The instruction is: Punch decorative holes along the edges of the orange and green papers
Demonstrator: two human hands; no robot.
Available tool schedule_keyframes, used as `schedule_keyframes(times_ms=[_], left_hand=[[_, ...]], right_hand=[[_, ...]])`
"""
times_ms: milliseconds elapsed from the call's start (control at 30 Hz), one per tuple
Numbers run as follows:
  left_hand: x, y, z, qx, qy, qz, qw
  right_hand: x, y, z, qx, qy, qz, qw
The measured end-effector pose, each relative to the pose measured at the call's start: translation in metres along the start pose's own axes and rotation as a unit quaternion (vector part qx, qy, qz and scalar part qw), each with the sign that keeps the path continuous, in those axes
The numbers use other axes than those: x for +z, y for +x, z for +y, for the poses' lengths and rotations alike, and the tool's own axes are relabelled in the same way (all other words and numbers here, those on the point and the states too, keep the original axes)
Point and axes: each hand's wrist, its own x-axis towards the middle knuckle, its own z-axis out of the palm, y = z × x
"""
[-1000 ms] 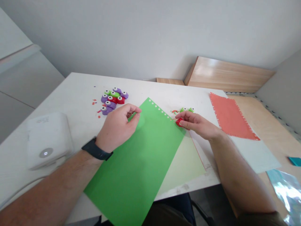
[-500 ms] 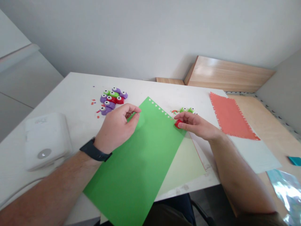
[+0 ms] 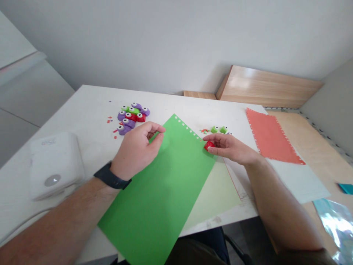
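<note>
A green sheet of paper (image 3: 165,184) lies aslant on the table, with a row of small star-shaped holes along its far right edge. At that row's right end is a red craft punch (image 3: 209,145), on the sheet's corner. My right hand (image 3: 227,147) grips it with the thumb on its pale button; the other fingers reach along its far side. Over the sheet's left edge rests my left hand (image 3: 139,145), wearing a dark wristband. Its fingers are loosely curled, a gap shows between thumb and forefinger, and nothing is visible in it.
Several purple, green and red punches (image 3: 128,124) cluster at the back left. Green punches (image 3: 219,129) and paper bits (image 3: 204,131) lie behind my right hand. A white device (image 3: 56,162) stands left; an orange sheet (image 3: 273,136) with punched edges lies right, pale paper (image 3: 213,198) beneath the green.
The red punch and my right hand have shifted slightly left, and the green sheet's right corner has moved a little with them. One more star hole shows clearly. My left hand is nearly still.
</note>
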Motion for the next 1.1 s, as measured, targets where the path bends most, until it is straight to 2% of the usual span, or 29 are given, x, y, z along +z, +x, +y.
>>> schedule_keyframes(times_ms=[1100], left_hand=[[-0.0005,-0.0009,0.0029,0.005,0.002,0.003,1.000]], right_hand=[[0.0007,0.0010,0.0018,-0.018,-0.007,-0.014,1.000]])
